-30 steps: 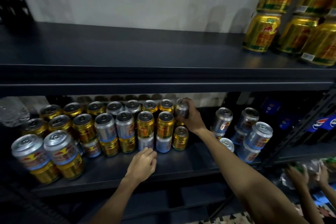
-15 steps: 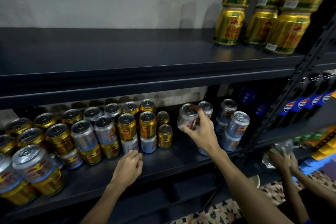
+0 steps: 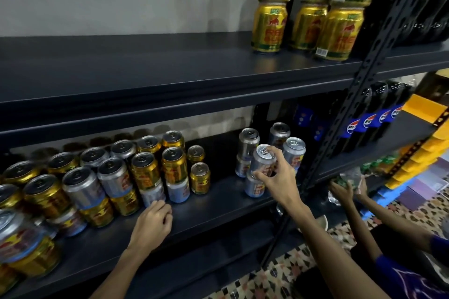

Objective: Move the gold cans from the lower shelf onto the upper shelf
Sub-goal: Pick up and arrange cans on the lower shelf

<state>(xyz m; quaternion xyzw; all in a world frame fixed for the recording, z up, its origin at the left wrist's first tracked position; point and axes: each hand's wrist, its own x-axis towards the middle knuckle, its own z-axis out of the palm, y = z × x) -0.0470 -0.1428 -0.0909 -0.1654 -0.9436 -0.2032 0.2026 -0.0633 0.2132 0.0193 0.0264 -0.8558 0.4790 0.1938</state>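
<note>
1. The gold metal drink cans (image 3: 174, 165) stand stacked among silver ones at the left of the dark metal lower shelf (image 3: 218, 204). Taller gold cans (image 3: 268, 26) sit at the right of the dark upper shelf (image 3: 170, 68).
2. The right hand (image 3: 279, 177) grips a silver drink can (image 3: 263, 161), carried right from the mixed stack to the silver cluster (image 3: 247, 143).
3. The left hand (image 3: 153, 223) stays on the lower shelf's near edge, fingers loosely curled, holding nothing.
4. At the far right, another person's hands (image 3: 345, 189) work below the dark cola bottles (image 3: 371, 119).
</note>
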